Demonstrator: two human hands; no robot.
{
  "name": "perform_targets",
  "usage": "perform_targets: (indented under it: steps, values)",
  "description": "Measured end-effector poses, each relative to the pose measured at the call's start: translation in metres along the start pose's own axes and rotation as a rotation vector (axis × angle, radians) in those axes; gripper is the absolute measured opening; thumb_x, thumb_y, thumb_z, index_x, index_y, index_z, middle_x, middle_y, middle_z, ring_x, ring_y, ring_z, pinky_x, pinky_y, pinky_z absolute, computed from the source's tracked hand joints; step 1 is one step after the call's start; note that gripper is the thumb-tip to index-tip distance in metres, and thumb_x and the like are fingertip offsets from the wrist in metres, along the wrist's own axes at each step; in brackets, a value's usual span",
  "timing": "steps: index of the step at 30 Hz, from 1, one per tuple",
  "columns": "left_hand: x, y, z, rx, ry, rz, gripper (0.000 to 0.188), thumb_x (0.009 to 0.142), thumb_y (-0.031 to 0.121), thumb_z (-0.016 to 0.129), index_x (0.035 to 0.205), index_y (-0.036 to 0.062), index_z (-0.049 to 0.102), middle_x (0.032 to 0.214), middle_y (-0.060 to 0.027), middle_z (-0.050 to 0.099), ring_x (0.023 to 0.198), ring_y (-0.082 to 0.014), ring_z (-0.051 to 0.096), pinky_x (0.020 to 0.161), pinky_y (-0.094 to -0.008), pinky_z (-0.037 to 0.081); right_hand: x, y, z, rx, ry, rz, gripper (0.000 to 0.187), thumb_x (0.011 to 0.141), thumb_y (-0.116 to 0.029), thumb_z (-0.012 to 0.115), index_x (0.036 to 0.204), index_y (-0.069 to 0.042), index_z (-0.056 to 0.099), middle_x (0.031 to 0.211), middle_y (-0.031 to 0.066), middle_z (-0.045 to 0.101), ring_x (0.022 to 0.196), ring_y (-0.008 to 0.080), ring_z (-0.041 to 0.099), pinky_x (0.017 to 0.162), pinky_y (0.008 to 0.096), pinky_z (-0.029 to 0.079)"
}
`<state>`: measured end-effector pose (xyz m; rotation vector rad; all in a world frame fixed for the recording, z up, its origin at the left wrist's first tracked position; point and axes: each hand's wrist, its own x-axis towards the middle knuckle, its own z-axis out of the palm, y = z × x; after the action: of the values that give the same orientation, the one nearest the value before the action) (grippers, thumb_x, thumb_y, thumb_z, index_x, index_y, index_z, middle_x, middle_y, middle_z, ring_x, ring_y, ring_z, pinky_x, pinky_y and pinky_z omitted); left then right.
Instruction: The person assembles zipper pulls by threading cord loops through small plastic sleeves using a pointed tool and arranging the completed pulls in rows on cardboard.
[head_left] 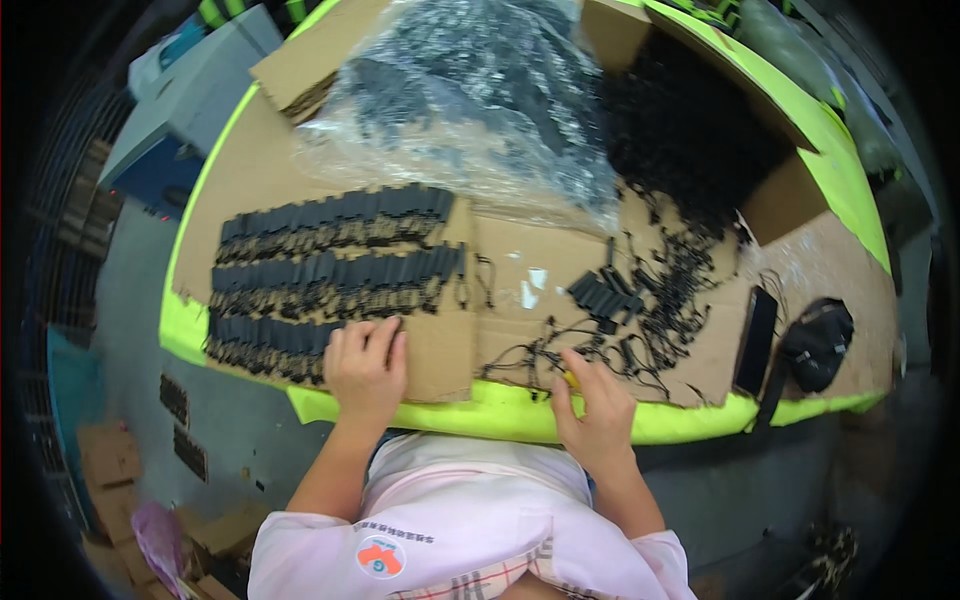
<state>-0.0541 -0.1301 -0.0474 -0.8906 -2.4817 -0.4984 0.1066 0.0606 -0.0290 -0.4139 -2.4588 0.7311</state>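
My left hand (368,368) is at the right end of the nearest row of black sleeve-like pieces (270,335), each with thin dark cord loops. Its fingers are bent down and closed on a black piece at the row's end, mostly hidden beneath them. Two more such rows lie behind, a middle row (330,272) and a far row (340,215). My right hand (598,405) is closed on a small yellow object (572,379), whose kind is hidden by the fingers. Just beyond it are loose black cord loops (540,355) and a small heap of black sleeves (605,295).
A clear plastic bag (480,100) of dark pieces lies at the back. On the right, an open carton (790,200) spills black cords. A phone (757,340) and a black pouch (818,345) rest near the right edge. Cardboard (440,360) covers the yellow-green tabletop cloth (500,412).
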Motion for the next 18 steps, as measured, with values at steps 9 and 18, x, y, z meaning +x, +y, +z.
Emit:
perform_targets:
  steps: [9, 18]
  values:
    - [-0.006, -0.005, -0.006, 0.075, -0.023, 0.066, 0.018, 0.071, 0.01, 0.066, 0.089, 0.0097, 0.063, 0.074, -0.0024, 0.053, 0.069, -0.0216, 0.05, 0.06, -0.0341, 0.039, -0.002, 0.017, -0.01, -0.013, 0.073, 0.065, 0.032, 0.073, -0.006, 0.063, 0.104, -0.005, 0.059, 0.07, 0.0082, 0.055, 0.056, 0.023, 0.055, 0.048, 0.0323, 0.044]
    - [-0.007, -0.007, -0.006, 0.139, 0.053, 0.095, 0.021, 0.073, 0.011, 0.065, 0.094, 0.0093, 0.063, 0.081, -0.0049, 0.051, 0.069, -0.0226, 0.047, 0.058, -0.0342, 0.037, 0.001, 0.042, -0.02, 0.001, 0.202, 0.191, 0.022, 0.075, -0.009, 0.063, 0.097, -0.005, 0.062, 0.067, 0.0071, 0.055, 0.052, 0.022, 0.055, 0.046, 0.0318, 0.043]
